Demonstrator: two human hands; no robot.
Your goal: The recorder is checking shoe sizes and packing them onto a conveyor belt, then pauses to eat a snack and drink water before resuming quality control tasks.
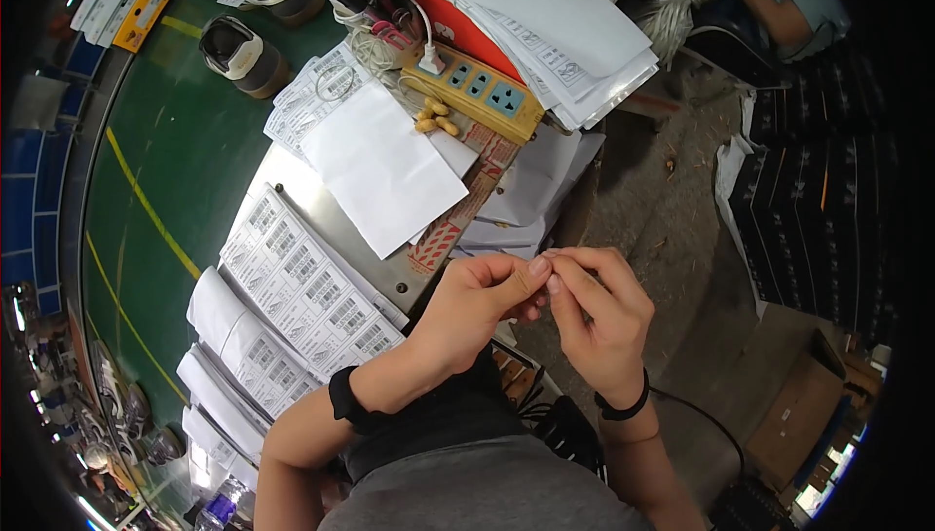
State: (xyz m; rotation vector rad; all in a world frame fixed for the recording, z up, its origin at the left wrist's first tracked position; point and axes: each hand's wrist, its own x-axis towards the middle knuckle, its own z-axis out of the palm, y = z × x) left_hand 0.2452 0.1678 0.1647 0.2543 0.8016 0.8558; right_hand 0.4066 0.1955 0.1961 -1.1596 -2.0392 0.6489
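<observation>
In front of my body my left hand (477,302) and my right hand (606,312) meet, fingertips against fingertips. Both are closed in a pinch. Whatever lies between them is too small or too covered by the fingers to make out. Each wrist wears a black band. Beyond the hands, several peanuts in their shells (435,119) lie near the table edge, beside a white sheet of paper (385,166). Left of my left forearm are printed label sheets (317,278), some of them folded over in stacks.
A yellow power strip (477,93) with a white plug (431,61) sits at the table's edge. Behind it rises a tied paper stack (555,15). Shoes (243,56) stand on the green surface. A cardboard box (799,404) is at lower right; another person's arm (765,0) shows at top right.
</observation>
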